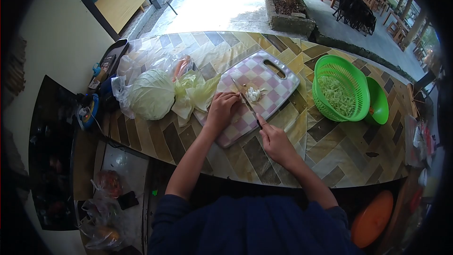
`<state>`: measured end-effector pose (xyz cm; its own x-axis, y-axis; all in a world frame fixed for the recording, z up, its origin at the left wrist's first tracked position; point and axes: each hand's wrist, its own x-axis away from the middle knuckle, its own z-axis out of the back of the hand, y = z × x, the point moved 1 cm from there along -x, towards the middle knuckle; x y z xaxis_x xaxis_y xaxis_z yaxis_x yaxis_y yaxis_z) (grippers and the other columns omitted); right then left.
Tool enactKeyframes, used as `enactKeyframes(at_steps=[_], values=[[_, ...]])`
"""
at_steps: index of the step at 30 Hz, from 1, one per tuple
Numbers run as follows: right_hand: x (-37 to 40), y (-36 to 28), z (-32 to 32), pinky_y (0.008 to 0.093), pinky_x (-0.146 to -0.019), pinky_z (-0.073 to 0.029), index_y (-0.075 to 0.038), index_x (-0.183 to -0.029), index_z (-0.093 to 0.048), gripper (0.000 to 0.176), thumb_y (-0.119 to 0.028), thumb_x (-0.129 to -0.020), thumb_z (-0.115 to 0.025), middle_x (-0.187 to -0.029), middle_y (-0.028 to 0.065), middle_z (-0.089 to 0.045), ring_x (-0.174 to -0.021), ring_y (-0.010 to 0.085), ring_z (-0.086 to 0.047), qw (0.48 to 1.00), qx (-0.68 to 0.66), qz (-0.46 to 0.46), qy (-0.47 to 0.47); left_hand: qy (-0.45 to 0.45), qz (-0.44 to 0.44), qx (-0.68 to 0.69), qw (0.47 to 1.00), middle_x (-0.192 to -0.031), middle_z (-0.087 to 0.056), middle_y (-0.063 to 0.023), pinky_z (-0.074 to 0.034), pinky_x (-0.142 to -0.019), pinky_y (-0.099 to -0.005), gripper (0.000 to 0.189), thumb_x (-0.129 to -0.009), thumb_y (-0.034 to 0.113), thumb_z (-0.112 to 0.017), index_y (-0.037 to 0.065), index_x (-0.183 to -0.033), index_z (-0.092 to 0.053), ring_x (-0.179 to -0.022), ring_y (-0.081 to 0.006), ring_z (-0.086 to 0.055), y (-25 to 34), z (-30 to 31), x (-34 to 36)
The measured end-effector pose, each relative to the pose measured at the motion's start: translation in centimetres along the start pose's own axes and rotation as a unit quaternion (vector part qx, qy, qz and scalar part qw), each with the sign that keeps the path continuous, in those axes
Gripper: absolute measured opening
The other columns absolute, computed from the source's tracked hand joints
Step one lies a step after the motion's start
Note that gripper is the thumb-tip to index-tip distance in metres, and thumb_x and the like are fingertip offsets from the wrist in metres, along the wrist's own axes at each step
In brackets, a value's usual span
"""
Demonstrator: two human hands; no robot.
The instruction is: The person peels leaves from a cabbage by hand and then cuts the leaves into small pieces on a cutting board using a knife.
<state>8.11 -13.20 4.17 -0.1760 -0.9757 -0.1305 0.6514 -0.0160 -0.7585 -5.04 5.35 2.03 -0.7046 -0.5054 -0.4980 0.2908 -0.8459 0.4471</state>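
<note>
The person is slicing on the board [278, 82]. To cut well, the left fingertips should probably sit tucked behind the knuckles, with the blade riding against them in short, even strokes and its tip low.

The right hand [276, 142] is closed round the knife [248, 107], forefinger toward the spine, blade pointing away. The left hand [222, 108] is curled knuckles-up just left of the blade; whether it pins anything cannot be told. White bits [254, 93] lie just beyond the hands.
</note>
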Motion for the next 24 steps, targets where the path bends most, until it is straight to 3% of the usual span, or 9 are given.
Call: enactKeyframes(at_steps=[24], values=[[-1.4,0.8,-0.1,0.048,-0.073,-0.049,-0.005,-0.147,-0.034,0.056,-0.007,-0.092,-0.049,-0.082,0.0256,-0.058,-0.078,0.0422,-0.059,0.997,0.057,0.028,-0.047,0.001,0.001,0.005,1.0,-0.107,-0.07,-0.0133,-0.045,-0.094,-0.0396,0.016,-0.081,0.011,-0.067,0.001,-0.093,-0.069,-0.105,-0.0289,-0.064,-0.1,-0.2,0.0]])
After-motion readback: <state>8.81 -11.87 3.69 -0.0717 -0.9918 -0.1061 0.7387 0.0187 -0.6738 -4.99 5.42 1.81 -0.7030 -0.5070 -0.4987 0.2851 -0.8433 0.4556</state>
